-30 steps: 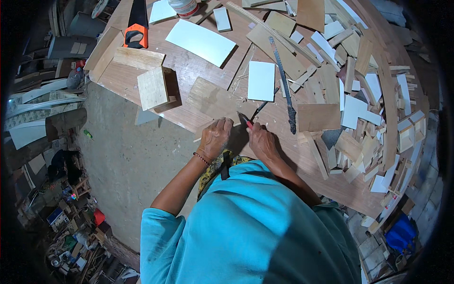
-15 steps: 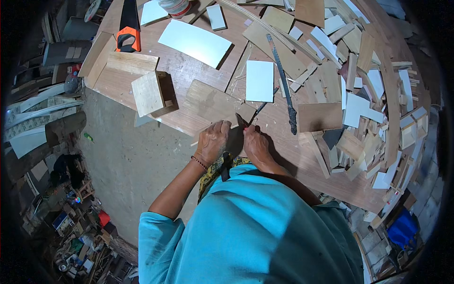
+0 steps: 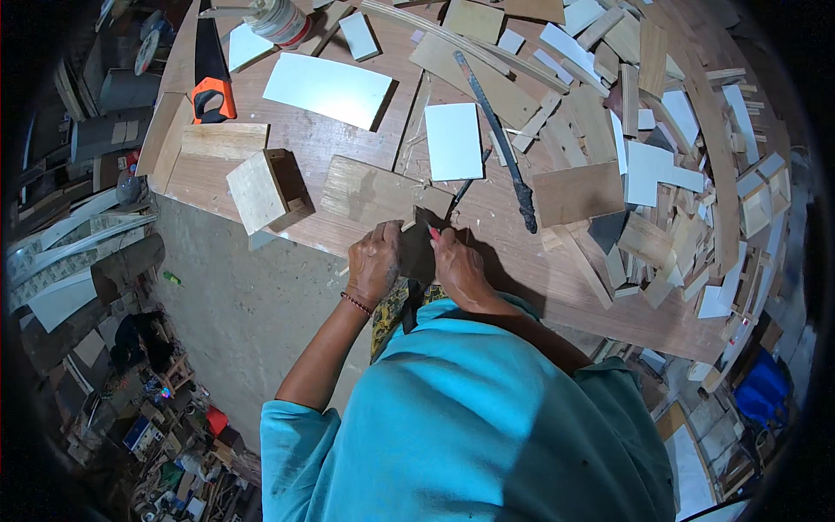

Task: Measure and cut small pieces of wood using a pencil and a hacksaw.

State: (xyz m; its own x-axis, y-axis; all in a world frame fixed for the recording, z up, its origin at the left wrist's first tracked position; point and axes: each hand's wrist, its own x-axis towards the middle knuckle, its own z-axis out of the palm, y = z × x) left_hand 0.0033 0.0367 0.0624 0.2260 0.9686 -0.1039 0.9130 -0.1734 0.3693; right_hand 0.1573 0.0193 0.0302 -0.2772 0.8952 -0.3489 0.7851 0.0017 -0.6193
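My left hand [image 3: 374, 261] is closed round a thin wooden stick [image 3: 408, 224], whose pale end shows past the fingers; another bit of it sticks out on the wrist side. My right hand [image 3: 459, 266] is closed on a knife; a bit of its red handle [image 3: 434, 232] shows at the fingertips. The dark blade meets or lies close to the stick's end, but exact contact is hard to make out. Beyond the hands a flat brown board [image 3: 370, 187] lies at the table's near edge, with wood shavings beside it.
The wooden table [image 3: 513, 278] bears a handsaw [image 3: 211, 97] with an orange handle, a small wooden box [image 3: 257, 193], white panels [image 3: 329, 90], a dark metal bar [image 3: 497, 130] and a jar [image 3: 280, 23]. Wood offcuts [image 3: 648, 239] pile up on the right. Concrete floor [image 3: 235, 270] lies left.
The view has shifted, so the table's things sit further left. The stick's pale end now shows between my hands, and the knife in my right hand is held at it.
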